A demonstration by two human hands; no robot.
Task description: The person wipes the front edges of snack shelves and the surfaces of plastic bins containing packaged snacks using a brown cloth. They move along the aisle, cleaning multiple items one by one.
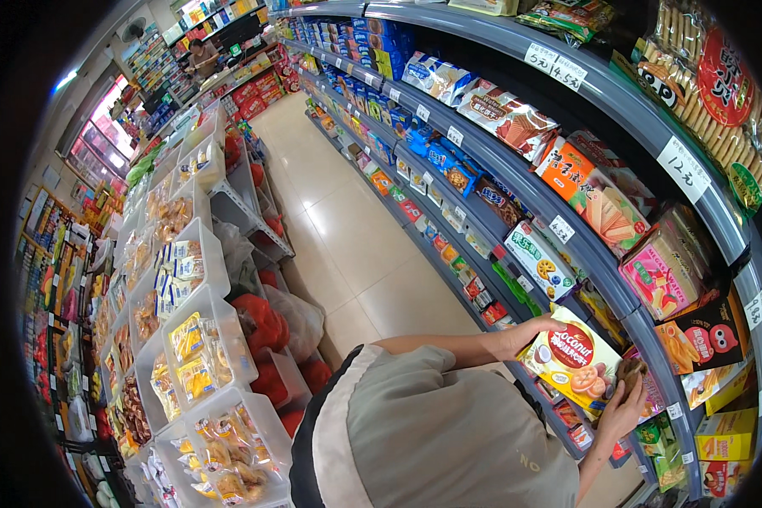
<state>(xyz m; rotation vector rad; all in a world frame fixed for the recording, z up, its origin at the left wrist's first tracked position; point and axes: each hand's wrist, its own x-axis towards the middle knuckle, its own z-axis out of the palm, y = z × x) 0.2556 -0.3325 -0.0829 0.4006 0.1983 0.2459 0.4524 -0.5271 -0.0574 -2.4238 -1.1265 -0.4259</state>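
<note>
In front of my torso, at the lower right, a yellow and cream box of coconut sandwich biscuits [568,362] is held between both hands, its printed front facing up. My left hand [528,336] grips the box at its upper left corner. The fingers of my right hand [623,403] are at the opposite end, with a small dark brown crumpled item, perhaps a cloth, between them and the box. Just beyond the box, a white and green biscuit box [540,260] stands on the shelf. Pink wafer packs [663,279] lie farther right.
Curved grey shelves with price tags [562,228] run along the right, carrying packaged biscuits. On the left, translucent plastic bins [244,355] hold wrapped pastries, with red bags [260,324] beneath. A tiled aisle [330,235] runs between. Another person [202,57] is at the far counter.
</note>
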